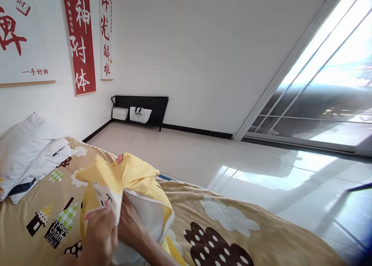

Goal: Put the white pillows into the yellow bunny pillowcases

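A yellow pillowcase (pixel 128 177) printed with a cartoon cat lies bunched on the bed, a white pillow (pixel 151 215) showing inside its opening. My left hand (pixel 100 235) is closed on the edge of the yellow pillowcase near the cat's face. My right hand (pixel 130 221) reaches into the opening against the white pillow; its fingers are mostly hidden by the fabric. Both hands sit at the bottom of the view, over the tan patterned bedspread (pixel 232 235).
Two white pillows (pixel 29 149) are stacked at the bed's head on the left. Red and white calligraphy banners (pixel 80 41) hang on the wall. A black rack (pixel 145 105) with a white box and bag stands in the corner. Glossy tile floor (pixel 232 161) leads to a sliding glass door (pixel 328 95).
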A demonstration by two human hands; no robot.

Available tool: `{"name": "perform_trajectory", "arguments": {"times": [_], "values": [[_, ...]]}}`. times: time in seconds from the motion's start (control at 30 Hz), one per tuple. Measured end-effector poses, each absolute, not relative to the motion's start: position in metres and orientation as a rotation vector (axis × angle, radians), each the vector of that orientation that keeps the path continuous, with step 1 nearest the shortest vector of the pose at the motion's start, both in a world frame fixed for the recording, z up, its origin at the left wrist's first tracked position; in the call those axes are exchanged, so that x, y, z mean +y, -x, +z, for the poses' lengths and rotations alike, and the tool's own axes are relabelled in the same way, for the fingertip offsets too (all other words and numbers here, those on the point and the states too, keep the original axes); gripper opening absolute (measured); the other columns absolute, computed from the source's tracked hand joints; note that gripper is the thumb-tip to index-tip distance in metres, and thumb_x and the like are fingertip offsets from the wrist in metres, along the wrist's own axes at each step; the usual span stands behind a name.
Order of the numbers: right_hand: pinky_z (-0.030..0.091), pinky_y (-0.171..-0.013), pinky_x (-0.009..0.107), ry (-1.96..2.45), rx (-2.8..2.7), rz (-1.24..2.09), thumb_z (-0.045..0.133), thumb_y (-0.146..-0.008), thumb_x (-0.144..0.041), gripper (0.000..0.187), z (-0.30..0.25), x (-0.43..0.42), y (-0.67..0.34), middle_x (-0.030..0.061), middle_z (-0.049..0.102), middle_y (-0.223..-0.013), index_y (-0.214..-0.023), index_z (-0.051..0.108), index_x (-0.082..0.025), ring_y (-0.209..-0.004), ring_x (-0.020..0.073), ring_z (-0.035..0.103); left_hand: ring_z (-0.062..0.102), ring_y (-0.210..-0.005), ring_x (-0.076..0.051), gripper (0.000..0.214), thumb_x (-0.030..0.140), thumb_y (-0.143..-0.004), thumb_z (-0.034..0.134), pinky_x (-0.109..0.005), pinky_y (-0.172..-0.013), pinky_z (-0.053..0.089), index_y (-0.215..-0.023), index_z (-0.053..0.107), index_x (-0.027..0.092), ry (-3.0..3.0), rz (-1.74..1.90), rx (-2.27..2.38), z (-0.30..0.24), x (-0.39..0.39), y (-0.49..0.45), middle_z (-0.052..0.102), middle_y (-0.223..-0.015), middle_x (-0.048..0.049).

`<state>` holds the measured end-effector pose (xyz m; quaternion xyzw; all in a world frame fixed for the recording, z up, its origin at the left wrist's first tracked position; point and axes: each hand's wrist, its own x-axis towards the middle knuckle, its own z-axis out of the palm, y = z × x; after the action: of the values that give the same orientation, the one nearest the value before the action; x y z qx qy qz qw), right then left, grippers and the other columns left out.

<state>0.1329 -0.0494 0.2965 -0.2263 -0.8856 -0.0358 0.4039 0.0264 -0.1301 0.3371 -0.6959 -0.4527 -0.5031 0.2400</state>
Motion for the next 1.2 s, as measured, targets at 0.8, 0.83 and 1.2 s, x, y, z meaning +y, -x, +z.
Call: {"name": "perform_trajectory", "arguments": {"times": [0.8, 0.83, 1.2], "values": [[0.056, -0.078, 0.041, 0.713, -1.537, 1.497, 0.074, -0.07, -0.054, 0.044, 0.331, 0.014, -0.224, 0.009, 0.074, -0.091, -0.1, 0.071, -0.021, -0.084, 0.0254, 0.069, 0.067, -0.093, -0.026, 0.056, 0.069, -0.077, 0.057, -0.035, -0.07, 0.057, -0.104, 0.064, 0.02, 1.605, -2.47, -1.895, 0.307, -0.12, 0.116, 0.07, -0.095, -0.0122], [0.055, -0.077, 0.04, 0.712, -1.529, 1.523, 0.077, -0.067, -0.051, 0.043, 0.335, 0.015, -0.218, 0.0077, 0.073, -0.089, -0.097, 0.071, -0.021, -0.081, 0.0243, 0.069, 0.067, -0.091, -0.028, 0.064, 0.074, -0.073, 0.057, -0.036, -0.069, 0.057, -0.102, 0.066, 0.018, 1.663, -2.552, -2.006, 0.311, -0.114, 0.114, 0.071, -0.092, -0.0129], [0.052, -0.07, 0.031, 0.591, -1.234, 0.581, 0.079, -0.067, -0.043, 0.018, 0.382, -0.007, -0.274, 0.006, 0.066, -0.095, -0.076, 0.072, -0.029, -0.092, 0.0228, 0.063, 0.054, -0.059, -0.012, 0.05, 0.06, -0.06, 0.079, -0.021, -0.053, 0.046, -0.081, 0.059, 0.02, 0.87, -2.815, -2.025, 0.324, -0.148, 0.059, 0.059, -0.066, 0.0036]]}}
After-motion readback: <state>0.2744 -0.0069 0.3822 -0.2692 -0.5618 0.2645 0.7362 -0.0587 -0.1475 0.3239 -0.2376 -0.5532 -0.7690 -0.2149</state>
